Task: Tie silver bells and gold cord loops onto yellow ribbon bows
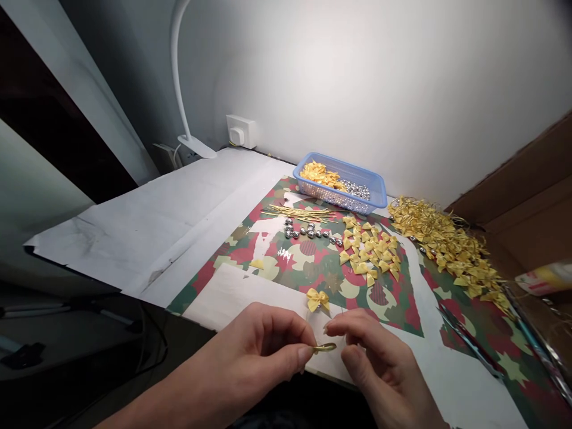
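Observation:
Between thumb and forefinger, my left hand (272, 345) pinches a folded gold cord (326, 347), whose small loop sticks out to the right. My right hand (379, 363) is just beside that loop, thumb and forefinger apart, with nothing visible between them. A yellow ribbon bow (317, 298) sits just beyond the fingers on a white sheet (232, 298). Farther back lie several silver beads (310, 231) and a bundle of gold cords (299, 213). Loose yellow bows (369, 247) are spread to the right of the beads.
A blue plastic basket (378, 189) with bows and silver beads stands by the wall. To its right is a heap of bows with cords (442, 244). Scissors (471, 342) lie at the right. A white lamp (176, 71) stands at back left; patterned paper (295, 268) covers the table.

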`<action>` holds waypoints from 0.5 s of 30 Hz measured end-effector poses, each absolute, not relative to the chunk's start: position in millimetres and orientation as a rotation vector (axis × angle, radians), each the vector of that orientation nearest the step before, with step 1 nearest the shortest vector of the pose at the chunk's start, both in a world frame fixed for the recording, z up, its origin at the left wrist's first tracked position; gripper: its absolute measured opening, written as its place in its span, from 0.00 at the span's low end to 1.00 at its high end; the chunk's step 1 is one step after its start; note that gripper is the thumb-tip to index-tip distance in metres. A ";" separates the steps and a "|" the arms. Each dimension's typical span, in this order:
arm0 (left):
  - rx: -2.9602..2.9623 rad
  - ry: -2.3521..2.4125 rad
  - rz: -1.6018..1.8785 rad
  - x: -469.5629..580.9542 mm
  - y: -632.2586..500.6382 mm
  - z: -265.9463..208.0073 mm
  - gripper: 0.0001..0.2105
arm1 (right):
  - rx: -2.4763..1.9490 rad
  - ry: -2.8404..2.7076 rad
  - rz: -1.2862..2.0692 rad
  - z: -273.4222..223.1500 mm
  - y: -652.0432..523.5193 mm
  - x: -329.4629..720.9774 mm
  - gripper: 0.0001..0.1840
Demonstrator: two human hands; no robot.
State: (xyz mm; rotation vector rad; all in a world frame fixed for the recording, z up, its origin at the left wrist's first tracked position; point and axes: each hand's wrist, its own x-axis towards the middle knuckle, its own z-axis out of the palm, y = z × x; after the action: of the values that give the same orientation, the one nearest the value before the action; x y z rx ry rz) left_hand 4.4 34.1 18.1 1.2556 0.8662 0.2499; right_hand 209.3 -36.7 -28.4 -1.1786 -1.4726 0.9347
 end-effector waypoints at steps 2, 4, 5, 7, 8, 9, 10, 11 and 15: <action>1.330 0.895 0.250 5.1 32.7 19.7 0.10 | -1.179 -1.543 0.965 -24.9 -35.0 207.5 0.07; 1.408 0.921 0.252 6.3 32.1 21.4 0.11 | -1.184 -1.604 0.962 -23.1 -33.2 205.5 0.04; 1.445 0.933 0.256 7.0 32.0 22.1 0.11 | -1.192 -1.621 0.951 -22.9 -32.4 204.9 0.04; 1.510 0.948 0.265 8.2 31.4 23.0 0.12 | -1.216 -1.645 0.924 -23.7 -31.3 204.6 0.05; 1.538 0.954 0.266 8.6 30.8 23.0 0.12 | -1.222 -1.662 0.911 -24.5 -30.9 205.0 0.06; 1.563 0.963 0.263 8.8 30.0 22.7 0.13 | -1.224 -1.685 0.904 -25.2 -30.7 205.7 0.06; 1.587 0.974 0.259 8.8 29.0 22.2 0.13 | -1.226 -1.709 0.898 -25.9 -30.6 206.4 0.06; 1.609 0.986 0.255 8.7 28.1 21.7 0.13 | -1.226 -1.729 0.888 -26.4 -30.5 207.2 0.06; 1.706 1.026 0.249 8.5 25.6 21.1 0.13 | -1.229 -1.774 0.829 -25.3 -31.3 208.2 0.06</action>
State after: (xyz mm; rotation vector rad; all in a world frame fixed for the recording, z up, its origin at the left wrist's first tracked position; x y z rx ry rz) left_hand 8.5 25.6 21.1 1.7063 1.0262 0.2491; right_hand 208.2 -31.3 -25.3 -1.2292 -1.7743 0.8287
